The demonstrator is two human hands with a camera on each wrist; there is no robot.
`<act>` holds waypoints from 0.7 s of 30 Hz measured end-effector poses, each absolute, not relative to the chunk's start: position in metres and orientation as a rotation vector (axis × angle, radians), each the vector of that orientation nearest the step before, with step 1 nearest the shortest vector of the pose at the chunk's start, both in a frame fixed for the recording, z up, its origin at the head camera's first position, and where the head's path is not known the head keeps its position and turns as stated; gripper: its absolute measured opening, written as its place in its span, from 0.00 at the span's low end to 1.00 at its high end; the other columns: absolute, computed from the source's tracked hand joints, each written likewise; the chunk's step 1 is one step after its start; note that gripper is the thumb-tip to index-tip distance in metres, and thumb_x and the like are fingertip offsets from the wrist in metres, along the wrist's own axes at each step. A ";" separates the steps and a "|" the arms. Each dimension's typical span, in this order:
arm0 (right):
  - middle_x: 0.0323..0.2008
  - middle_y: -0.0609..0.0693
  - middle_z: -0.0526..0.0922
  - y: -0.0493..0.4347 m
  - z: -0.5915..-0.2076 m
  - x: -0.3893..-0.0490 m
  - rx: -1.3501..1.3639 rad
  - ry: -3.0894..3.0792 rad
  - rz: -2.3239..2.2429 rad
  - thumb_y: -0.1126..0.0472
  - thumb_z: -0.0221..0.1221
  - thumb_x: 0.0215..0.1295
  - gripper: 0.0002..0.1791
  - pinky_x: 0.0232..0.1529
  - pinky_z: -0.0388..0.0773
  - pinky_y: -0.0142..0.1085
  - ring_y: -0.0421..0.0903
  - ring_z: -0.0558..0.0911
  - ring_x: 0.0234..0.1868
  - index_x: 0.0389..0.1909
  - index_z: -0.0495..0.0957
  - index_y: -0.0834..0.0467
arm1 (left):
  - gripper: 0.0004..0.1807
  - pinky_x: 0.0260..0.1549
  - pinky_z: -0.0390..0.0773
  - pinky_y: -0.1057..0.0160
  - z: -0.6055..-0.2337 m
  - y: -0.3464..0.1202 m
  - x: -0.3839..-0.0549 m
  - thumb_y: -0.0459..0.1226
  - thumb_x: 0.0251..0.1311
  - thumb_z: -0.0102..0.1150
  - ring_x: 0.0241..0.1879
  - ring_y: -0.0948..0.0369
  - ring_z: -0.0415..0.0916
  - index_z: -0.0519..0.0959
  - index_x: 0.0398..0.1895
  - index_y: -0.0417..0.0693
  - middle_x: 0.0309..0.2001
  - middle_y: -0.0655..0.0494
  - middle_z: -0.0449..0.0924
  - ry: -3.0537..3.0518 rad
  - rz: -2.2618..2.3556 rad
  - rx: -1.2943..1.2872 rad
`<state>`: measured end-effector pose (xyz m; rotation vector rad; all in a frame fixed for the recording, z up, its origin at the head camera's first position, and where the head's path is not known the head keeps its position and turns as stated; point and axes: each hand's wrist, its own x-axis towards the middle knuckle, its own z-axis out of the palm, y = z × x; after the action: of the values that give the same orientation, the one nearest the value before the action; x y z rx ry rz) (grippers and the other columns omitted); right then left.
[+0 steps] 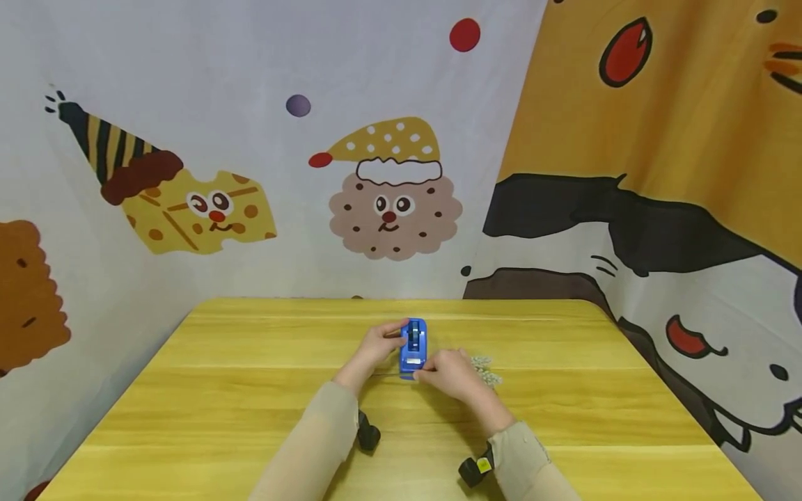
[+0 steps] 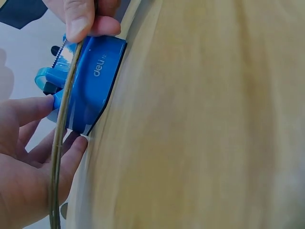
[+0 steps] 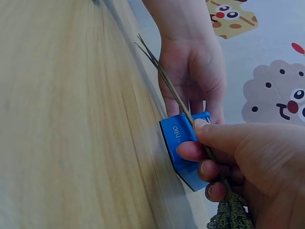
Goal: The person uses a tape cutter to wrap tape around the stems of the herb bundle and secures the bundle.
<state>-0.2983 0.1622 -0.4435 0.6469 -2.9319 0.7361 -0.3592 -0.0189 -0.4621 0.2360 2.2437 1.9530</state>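
A blue tape dispenser (image 1: 413, 367) marked "deli" stands on the table, its roll facing up. My left hand (image 1: 374, 349) grips it from the left and far end, thumb and fingers on opposite sides in the left wrist view. Thin dry stems (image 2: 59, 143) cross in front of the dispenser. My right hand (image 1: 454, 374) pinches those stems between thumb and fingers, right by the dispenser's near end. Small pale-green flower heads (image 3: 231, 214) of the bunch stick out beyond the right palm. Whether the right fingertips also touch tape is hidden.
The wooden table (image 1: 250, 376) reaches out on all sides of the hands. A cloth with cartoon prints (image 1: 395, 83) hangs behind and beside it. Black wrist devices (image 1: 368, 435) sit under both sleeves.
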 end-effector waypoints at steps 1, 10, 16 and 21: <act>0.16 0.38 0.80 0.162 -0.444 -0.298 0.642 -2.934 0.735 0.51 0.65 0.61 0.11 0.38 0.61 0.41 0.39 0.66 0.15 0.24 0.87 0.51 | 0.23 0.58 0.69 0.48 -0.462 -0.019 -0.359 0.29 0.64 0.57 0.60 0.45 0.71 0.76 0.62 0.49 0.64 0.41 0.70 2.240 1.958 0.238; 0.13 0.36 0.77 0.161 -0.446 -0.297 0.598 -2.925 0.699 0.50 0.66 0.59 0.11 0.34 0.60 0.39 0.39 0.64 0.15 0.23 0.88 0.50 | 0.23 0.58 0.69 0.49 -0.464 -0.019 -0.361 0.29 0.64 0.58 0.60 0.46 0.70 0.76 0.62 0.49 0.64 0.43 0.70 2.234 1.961 0.234; 0.12 0.36 0.76 0.161 -0.447 -0.297 0.578 -2.930 0.693 0.50 0.66 0.59 0.11 0.35 0.61 0.39 0.39 0.63 0.15 0.22 0.88 0.50 | 0.23 0.58 0.69 0.49 -0.465 -0.019 -0.362 0.29 0.63 0.58 0.60 0.46 0.71 0.76 0.62 0.49 0.64 0.43 0.71 2.221 1.971 0.241; 0.12 0.36 0.76 0.161 -0.447 -0.298 0.573 -2.941 0.723 0.50 0.66 0.59 0.11 0.36 0.60 0.40 0.39 0.64 0.15 0.21 0.87 0.50 | 0.22 0.58 0.70 0.49 -0.464 -0.020 -0.361 0.29 0.64 0.57 0.60 0.45 0.70 0.76 0.62 0.48 0.64 0.43 0.70 2.215 1.978 0.250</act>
<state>-0.2978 0.1609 -0.4466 0.5729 -2.9407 0.7230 -0.3613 -0.0197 -0.4635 0.2501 2.2147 1.9777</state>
